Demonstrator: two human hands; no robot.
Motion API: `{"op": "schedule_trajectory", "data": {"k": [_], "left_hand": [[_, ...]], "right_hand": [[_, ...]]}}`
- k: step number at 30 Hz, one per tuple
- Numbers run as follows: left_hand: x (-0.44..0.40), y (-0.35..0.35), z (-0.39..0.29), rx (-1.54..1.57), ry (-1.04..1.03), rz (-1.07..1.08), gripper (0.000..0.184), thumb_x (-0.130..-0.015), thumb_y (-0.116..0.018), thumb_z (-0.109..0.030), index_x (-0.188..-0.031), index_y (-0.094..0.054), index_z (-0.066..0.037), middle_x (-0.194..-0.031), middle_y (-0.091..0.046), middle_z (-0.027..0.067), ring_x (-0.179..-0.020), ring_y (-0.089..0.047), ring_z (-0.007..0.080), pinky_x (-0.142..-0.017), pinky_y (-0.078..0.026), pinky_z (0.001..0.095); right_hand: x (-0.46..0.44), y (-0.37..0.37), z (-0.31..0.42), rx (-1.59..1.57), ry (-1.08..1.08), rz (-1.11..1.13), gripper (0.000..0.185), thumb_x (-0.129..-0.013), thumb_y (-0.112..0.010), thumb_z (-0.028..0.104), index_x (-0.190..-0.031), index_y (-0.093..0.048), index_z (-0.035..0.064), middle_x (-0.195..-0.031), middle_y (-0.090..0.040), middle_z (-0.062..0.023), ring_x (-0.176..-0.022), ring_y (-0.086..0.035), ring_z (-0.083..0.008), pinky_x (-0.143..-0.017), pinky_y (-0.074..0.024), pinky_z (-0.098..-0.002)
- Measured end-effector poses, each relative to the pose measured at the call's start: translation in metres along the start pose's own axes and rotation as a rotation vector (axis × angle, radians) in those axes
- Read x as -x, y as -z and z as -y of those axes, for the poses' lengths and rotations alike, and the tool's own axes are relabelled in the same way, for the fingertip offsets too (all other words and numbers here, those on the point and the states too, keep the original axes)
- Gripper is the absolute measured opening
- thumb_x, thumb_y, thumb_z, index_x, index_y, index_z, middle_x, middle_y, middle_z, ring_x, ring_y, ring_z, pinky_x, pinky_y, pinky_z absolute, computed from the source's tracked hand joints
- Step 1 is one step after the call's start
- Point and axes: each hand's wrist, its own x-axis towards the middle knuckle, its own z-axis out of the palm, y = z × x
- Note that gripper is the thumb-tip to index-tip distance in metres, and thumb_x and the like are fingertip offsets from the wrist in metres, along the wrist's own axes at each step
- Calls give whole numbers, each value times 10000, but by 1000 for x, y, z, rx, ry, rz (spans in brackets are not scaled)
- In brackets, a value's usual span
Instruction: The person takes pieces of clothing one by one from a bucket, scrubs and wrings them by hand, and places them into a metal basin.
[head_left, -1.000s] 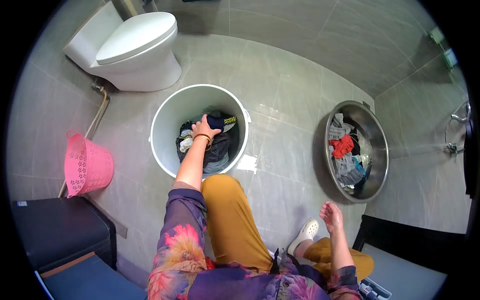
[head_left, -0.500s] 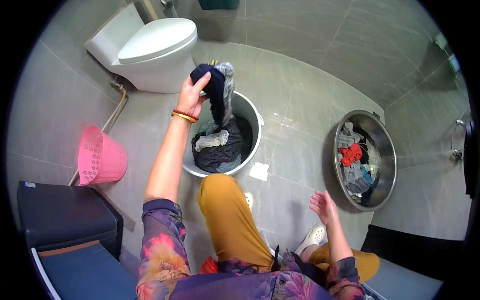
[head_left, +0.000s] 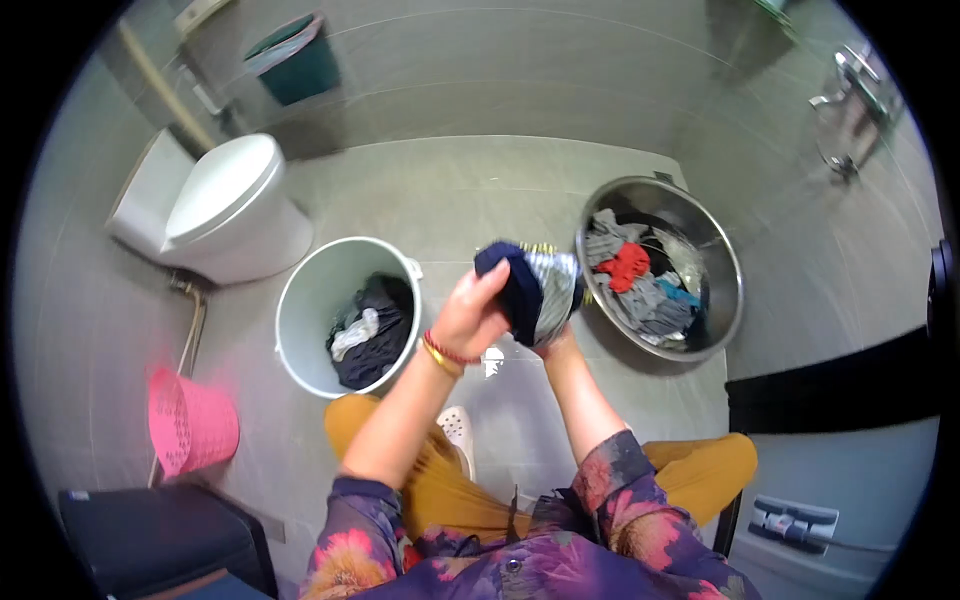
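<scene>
My left hand (head_left: 472, 320) grips a navy cloth (head_left: 518, 295) bunched with a grey-and-white striped cloth (head_left: 557, 290), thumb on top. Both hang in the air between the bucket and the basin. My right hand (head_left: 557, 343) is at the underside of this bundle, its fingers hidden behind the fabric. To the left stands a pale grey bucket (head_left: 303, 335) with dark clothes (head_left: 385, 335) and a whitish cloth (head_left: 355, 334) inside. On the right, a steel basin (head_left: 728, 300) holds grey clothes (head_left: 650, 308), a red cloth (head_left: 625, 267) and some water.
A white toilet (head_left: 235, 205) is at the back left, with a green bin (head_left: 300, 70) by the wall. A pink basket (head_left: 195, 425) and a dark box (head_left: 165, 540) stand at the left. A tap (head_left: 855, 95) is on the right wall.
My left hand has carried the bunched cloths from above the bucket rightward, nearer the basin. My right hand has come in to meet them. The view has swung right and up.
</scene>
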Motion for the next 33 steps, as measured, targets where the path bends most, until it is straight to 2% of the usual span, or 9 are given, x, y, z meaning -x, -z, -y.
{"op": "schedule_trajectory", "data": {"k": [3,11,14,18,19,24,26,29,33], "left_hand": [[-14,27,36,78,9,-15,385,-881,-495,-298,-1151,-481,-24,-1167,-527,94,-1088,-492,215,-966,-352,382],[-39,159,138,46,255,-395,384,-852,-535,-355,-1097,-550,-60,-1070,-593,53,-1020,-536,196,-928,-393,369],[-32,133,164,270,298,-149,457,-894,-396,-429,-1184,-475,-84,-1163,-537,88,-1060,-516,218,-932,-403,359],[-39,73,135,273,215,234,557,-856,-429,-499,-1226,-429,-82,-1182,-507,112,-1080,-496,251,-940,-388,409],[-45,94,137,253,236,87,609,-833,-454,-523,-1236,-410,-69,-1199,-486,137,-1094,-483,268,-950,-371,432],[-49,93,147,-82,220,-272,248,-827,-561,-160,-1043,-559,-39,-956,-624,72,-853,-604,184,-786,-489,335],[-46,93,149,-46,172,-274,257,-823,-558,-144,-1059,-552,-40,-977,-617,67,-882,-594,183,-804,-480,328],[-41,63,139,-257,114,-196,366,-757,-587,-80,-1110,-502,-35,-1005,-587,52,-913,-575,195,-831,-455,324],[-30,35,149,-457,174,-105,479,-713,-629,-74,-1163,-473,-24,-1060,-560,46,-989,-528,165,-891,-398,308]], "right_hand": [[38,40,-24,-1210,-487,-699,386,-889,-319,227,-1180,-469,22,-1176,-522,-139,-1090,-500,-268,-961,-374,-418],[94,49,17,-1180,-618,-564,349,-883,-347,219,-1088,-535,9,-1068,-584,-132,-953,-578,-254,-874,-448,-394],[95,45,30,-1256,-573,-434,342,-882,-362,189,-1098,-524,-21,-1074,-581,-142,-978,-571,-236,-889,-446,-376],[105,46,36,-1256,-676,-460,406,-909,-376,356,-1126,-526,47,-1093,-583,-70,-971,-573,-185,-871,-450,-344],[111,50,39,-1214,-697,-428,427,-906,-373,390,-1130,-527,61,-1094,-583,-59,-972,-571,-182,-869,-450,-341],[115,49,53,-1178,-651,-474,440,-902,-376,422,-1120,-539,76,-1069,-595,-47,-941,-581,-168,-859,-454,-312],[130,57,34,-1220,-631,-500,465,-890,-377,457,-1150,-519,99,-1121,-567,-54,-1002,-552,-198,-896,-416,-435],[159,67,26,-1030,-816,-716,698,-809,-396,608,-1331,-292,157,-1352,-332,-89,-1230,-327,-313,-906,-175,-699],[149,59,38,-1291,-760,-578,742,-788,-398,639,-1331,-299,143,-1343,-343,-108,-1220,-341,-318,-963,-211,-627]]}}
